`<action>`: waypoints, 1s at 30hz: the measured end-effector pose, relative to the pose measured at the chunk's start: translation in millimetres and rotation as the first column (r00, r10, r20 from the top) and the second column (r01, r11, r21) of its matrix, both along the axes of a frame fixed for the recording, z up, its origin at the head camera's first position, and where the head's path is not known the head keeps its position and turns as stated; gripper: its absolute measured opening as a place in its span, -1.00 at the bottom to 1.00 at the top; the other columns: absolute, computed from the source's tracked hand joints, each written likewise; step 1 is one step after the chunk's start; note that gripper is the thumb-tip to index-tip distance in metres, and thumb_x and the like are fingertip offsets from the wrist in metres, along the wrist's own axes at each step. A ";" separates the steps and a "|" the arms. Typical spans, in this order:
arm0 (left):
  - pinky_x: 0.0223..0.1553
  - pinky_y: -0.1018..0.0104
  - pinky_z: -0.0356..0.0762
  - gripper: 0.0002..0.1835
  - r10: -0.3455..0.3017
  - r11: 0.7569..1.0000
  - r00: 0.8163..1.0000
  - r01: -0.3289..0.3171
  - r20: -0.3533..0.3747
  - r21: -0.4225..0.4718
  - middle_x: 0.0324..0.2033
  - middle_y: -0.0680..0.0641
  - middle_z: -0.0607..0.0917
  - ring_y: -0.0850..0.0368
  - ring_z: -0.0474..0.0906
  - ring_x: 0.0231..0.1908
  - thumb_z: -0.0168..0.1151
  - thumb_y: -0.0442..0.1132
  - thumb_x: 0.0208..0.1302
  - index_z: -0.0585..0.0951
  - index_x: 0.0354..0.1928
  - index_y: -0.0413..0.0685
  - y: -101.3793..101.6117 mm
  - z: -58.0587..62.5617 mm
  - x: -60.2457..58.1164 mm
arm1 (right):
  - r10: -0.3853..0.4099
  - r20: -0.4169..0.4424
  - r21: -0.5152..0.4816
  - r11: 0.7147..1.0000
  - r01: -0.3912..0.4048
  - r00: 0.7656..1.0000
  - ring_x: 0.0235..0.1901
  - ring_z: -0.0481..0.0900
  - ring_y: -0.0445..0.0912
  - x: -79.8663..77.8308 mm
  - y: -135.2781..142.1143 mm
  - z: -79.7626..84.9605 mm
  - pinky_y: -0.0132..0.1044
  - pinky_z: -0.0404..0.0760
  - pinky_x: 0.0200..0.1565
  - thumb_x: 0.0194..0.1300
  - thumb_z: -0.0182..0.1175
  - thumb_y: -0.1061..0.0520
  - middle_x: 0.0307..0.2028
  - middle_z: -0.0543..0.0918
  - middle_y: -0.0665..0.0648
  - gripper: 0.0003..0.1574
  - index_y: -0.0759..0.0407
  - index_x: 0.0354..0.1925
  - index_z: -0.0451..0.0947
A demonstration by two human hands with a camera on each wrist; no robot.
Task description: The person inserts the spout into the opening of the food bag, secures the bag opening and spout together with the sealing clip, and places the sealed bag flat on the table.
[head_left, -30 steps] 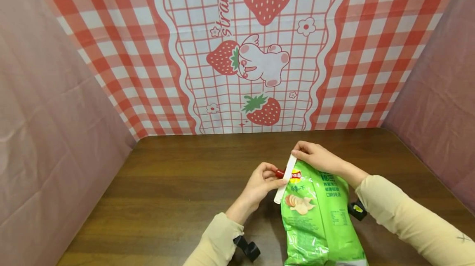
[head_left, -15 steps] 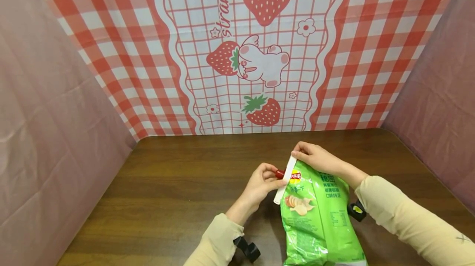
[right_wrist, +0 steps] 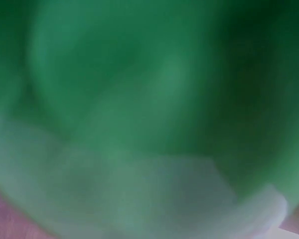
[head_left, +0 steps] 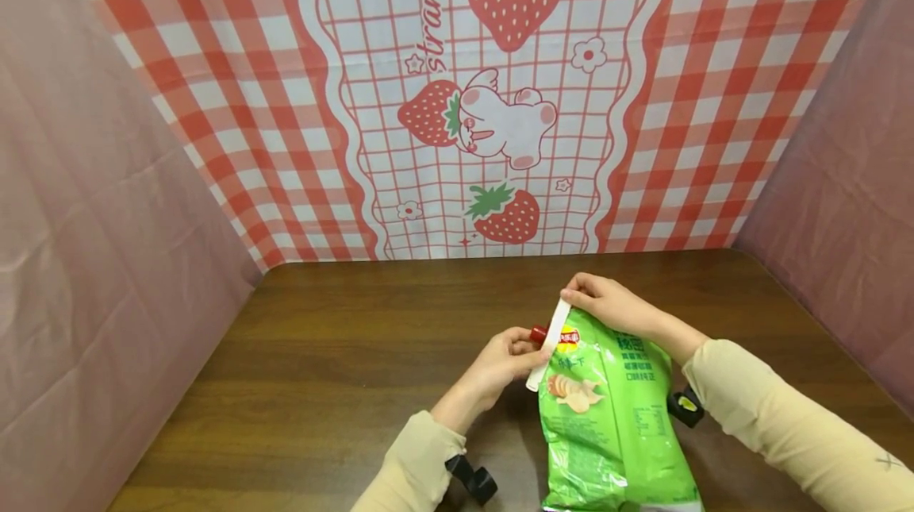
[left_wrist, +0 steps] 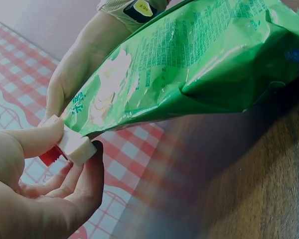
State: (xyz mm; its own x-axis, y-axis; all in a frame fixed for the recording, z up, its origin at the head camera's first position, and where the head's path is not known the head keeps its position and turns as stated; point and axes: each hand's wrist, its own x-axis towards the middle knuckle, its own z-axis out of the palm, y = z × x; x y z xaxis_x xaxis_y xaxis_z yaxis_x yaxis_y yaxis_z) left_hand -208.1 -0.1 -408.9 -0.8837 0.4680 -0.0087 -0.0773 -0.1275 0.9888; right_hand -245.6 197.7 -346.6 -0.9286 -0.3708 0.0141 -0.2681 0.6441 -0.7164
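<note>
A green chip bag [head_left: 607,417] stands on the table, its upper edge running along a long white bag clip [head_left: 545,365]. From that clip's left side juts a red cap [head_left: 539,334]. My left hand [head_left: 496,369] pinches the clip near its lower end, thumb on one side and fingers on the other; in the left wrist view the thumb [left_wrist: 37,139] lies on the white clip end [left_wrist: 78,148]. At the clip's far end, my right hand [head_left: 607,304] pinches the clip and the bag's corner. Blurred green bag [right_wrist: 129,89] fills most of the right wrist view.
Brown wooden table [head_left: 343,385] spreads out to the left of the bag. A red-and-white checked strawberry cloth [head_left: 500,99] hangs behind it. Pinkish fabric walls [head_left: 107,258] flank both sides. Each wrist wears a black camera strap [head_left: 473,480].
My left hand has slid a little toward the clip's near end, its fingers moving down away from the red cap. The right hand has stayed in place.
</note>
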 end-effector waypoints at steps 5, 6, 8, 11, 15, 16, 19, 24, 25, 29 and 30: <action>-0.45 0.36 0.48 -0.71 -0.003 0.999 1.000 0.004 0.012 -0.037 -0.46 -0.10 0.59 0.22 0.50 -0.51 0.16 -0.29 0.06 0.44 -0.22 -0.38 -0.2 -8.7 -4.3 | 0.006 0.014 -0.019 1.000 -0.006 1.000 -0.54 0.39 -0.09 -0.2 0.4 -0.8 -0.30 0.40 -0.49 0.20 -0.07 -0.15 -0.49 0.44 0.11 -0.57 0.20 -0.28 0.38; -0.46 0.36 0.48 -0.71 -0.006 0.999 1.000 0.006 0.014 -0.048 -0.46 -0.10 0.59 0.22 0.50 -0.51 0.16 -0.28 0.06 0.45 -0.24 -0.39 -0.5 -9.2 -4.3 | 0.005 0.015 -0.020 1.000 -0.005 1.000 -0.54 0.40 -0.09 -0.1 0.3 -0.5 -0.30 0.41 -0.49 0.20 -0.08 -0.15 -0.49 0.44 0.10 -0.58 0.19 -0.29 0.39; -0.49 0.38 0.47 -0.73 -0.007 0.998 1.000 0.008 0.019 -0.057 -0.48 -0.09 0.59 0.23 0.50 -0.54 0.16 -0.29 0.06 0.47 -0.29 -0.41 -1.4 -8.2 -3.0 | 0.002 0.013 -0.018 1.000 -0.002 1.000 -0.54 0.40 -0.08 -0.3 0.7 -0.1 -0.30 0.40 -0.49 0.20 -0.08 -0.15 -0.50 0.45 0.10 -0.58 0.18 -0.30 0.39; -0.51 0.42 0.45 -0.76 -0.016 0.998 1.000 0.017 0.010 -0.064 -0.53 -0.05 0.58 0.25 0.48 -0.56 0.15 -0.35 0.05 0.47 -0.32 -0.46 -3.6 -1.7 1.7 | 0.002 0.003 -0.013 1.000 -0.002 1.000 -0.54 0.39 -0.09 -0.8 1.4 -0.2 -0.30 0.40 -0.48 0.21 -0.08 -0.15 -0.50 0.45 0.09 -0.59 0.16 -0.31 0.40; -0.52 0.44 0.44 -0.76 -0.005 0.998 1.000 0.005 -0.012 -0.070 -0.57 -0.01 0.56 0.28 0.47 -0.58 0.14 -0.38 0.03 0.47 -0.34 -0.52 -5.6 9.3 9.0 | 0.005 -0.029 -0.010 1.000 -0.005 1.000 -0.53 0.40 -0.09 -2.2 2.0 -1.0 -0.29 0.40 -0.47 0.20 -0.06 -0.12 -0.49 0.48 0.07 -0.65 0.12 -0.32 0.44; -0.52 0.44 0.44 -0.76 0.003 0.997 1.000 -0.004 -0.017 -0.072 -0.57 0.00 0.56 0.28 0.47 -0.58 0.15 -0.38 0.03 0.47 -0.35 -0.52 -5.9 10.5 9.9 | 0.003 -0.037 -0.011 1.000 -0.003 0.999 -0.53 0.41 -0.09 -2.8 1.9 -1.1 -0.29 0.40 -0.46 0.20 -0.04 -0.11 -0.48 0.49 0.07 -0.66 0.11 -0.32 0.45; -0.53 0.43 0.44 -0.76 0.031 0.997 0.999 -0.033 -0.032 -0.076 -0.59 0.01 0.56 0.28 0.46 -0.60 0.16 -0.38 0.01 0.48 -0.37 -0.52 -5.6 8.6 9.4 | -0.011 -0.052 -0.020 1.000 0.010 0.999 -0.51 0.42 -0.09 -4.2 1.8 -1.3 -0.28 0.41 -0.45 0.17 0.00 -0.12 -0.46 0.52 0.06 -0.67 0.09 -0.32 0.49; -0.57 0.44 0.41 -0.78 0.040 0.995 0.998 -0.045 -0.054 -0.090 -0.62 0.01 0.57 0.28 0.45 -0.63 0.20 -0.36 -0.02 0.51 -0.40 -0.46 -5.5 -5.0 2.1 | -0.030 -0.010 -0.041 0.999 0.029 1.000 -0.50 0.44 -0.09 -4.7 1.4 -0.4 -0.28 0.43 -0.45 0.11 0.05 -0.16 -0.45 0.53 0.08 -0.60 0.13 -0.31 0.52; -0.58 0.43 0.41 -0.79 0.038 0.995 0.997 -0.043 -0.062 -0.092 -0.62 0.01 0.57 0.28 0.45 -0.63 0.21 -0.35 -0.02 0.51 -0.40 -0.44 -5.6 -7.0 1.0 | -0.027 -0.001 -0.047 0.999 0.027 1.000 -0.50 0.44 -0.09 -4.6 1.5 0.1 -0.28 0.43 -0.45 0.10 0.06 -0.16 -0.45 0.54 0.09 -0.58 0.15 -0.30 0.52; -0.55 0.35 0.43 -0.79 0.028 0.993 0.994 -0.039 -0.102 -0.108 -0.62 0.01 0.58 0.29 0.45 -0.63 0.22 -0.33 -0.03 0.53 -0.41 -0.40 -5.1 -7.5 -0.4 | -0.025 0.023 -0.080 0.996 0.027 0.999 -0.45 0.47 -0.08 -5.0 4.6 2.7 -0.27 0.46 -0.41 0.06 0.10 -0.16 -0.42 0.54 0.11 -0.55 0.18 -0.28 0.50; -0.53 0.32 0.44 -0.79 0.024 0.993 0.994 -0.036 -0.109 -0.110 -0.62 0.01 0.58 0.29 0.45 -0.62 0.22 -0.32 -0.04 0.53 -0.41 -0.38 -4.4 -6.4 -0.7 | -0.026 0.026 -0.091 0.995 0.029 0.999 -0.45 0.48 -0.08 -5.0 6.1 3.8 -0.27 0.47 -0.41 0.05 0.11 -0.15 -0.41 0.55 0.12 -0.55 0.19 -0.28 0.50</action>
State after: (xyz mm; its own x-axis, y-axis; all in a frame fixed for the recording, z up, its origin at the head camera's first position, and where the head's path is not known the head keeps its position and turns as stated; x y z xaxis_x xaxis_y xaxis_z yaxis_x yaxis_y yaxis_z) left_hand -208.8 -4.5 -415.4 -0.8958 0.4430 0.0364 0.0325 -0.0164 0.9993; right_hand -250.6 203.8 -342.8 -0.9390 -0.3433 0.0232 -0.2322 0.5826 -0.7789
